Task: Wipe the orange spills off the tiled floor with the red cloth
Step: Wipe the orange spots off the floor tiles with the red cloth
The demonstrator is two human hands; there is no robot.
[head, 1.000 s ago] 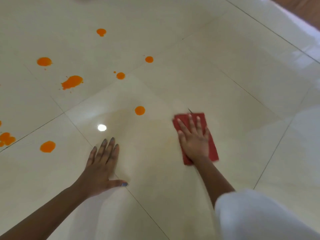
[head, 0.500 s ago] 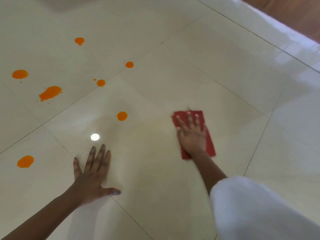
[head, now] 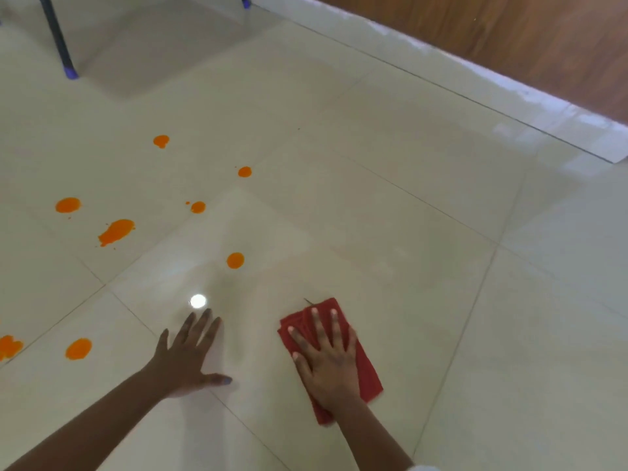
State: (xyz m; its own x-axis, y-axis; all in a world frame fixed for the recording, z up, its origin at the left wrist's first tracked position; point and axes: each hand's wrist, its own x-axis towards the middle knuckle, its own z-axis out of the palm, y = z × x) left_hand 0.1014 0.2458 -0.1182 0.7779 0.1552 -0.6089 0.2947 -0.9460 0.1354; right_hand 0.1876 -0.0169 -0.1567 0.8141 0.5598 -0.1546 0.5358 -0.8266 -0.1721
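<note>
My right hand (head: 327, 360) lies flat, fingers spread, pressing the folded red cloth (head: 368, 370) onto the cream tiled floor (head: 390, 239). My left hand (head: 188, 355) rests flat on the tile to the left of it, fingers apart, holding nothing. Several orange spills dot the floor to the left and ahead: the nearest round spot (head: 235, 260) lies beyond both hands, a long splash (head: 116, 231) sits further left, and another blob (head: 78, 348) lies left of my left hand.
A dark chair leg with a blue foot (head: 69, 72) stands at the top left, another (head: 245, 2) at the top. A white skirting strip (head: 509, 93) and a wooden wall (head: 509, 39) run along the upper right. A bright light reflection (head: 198, 301) shines near my left fingertips.
The view has tilted up, bringing the chair legs and wall into sight. My right hand with the cloth has drawn back toward me and closer to my left hand.
</note>
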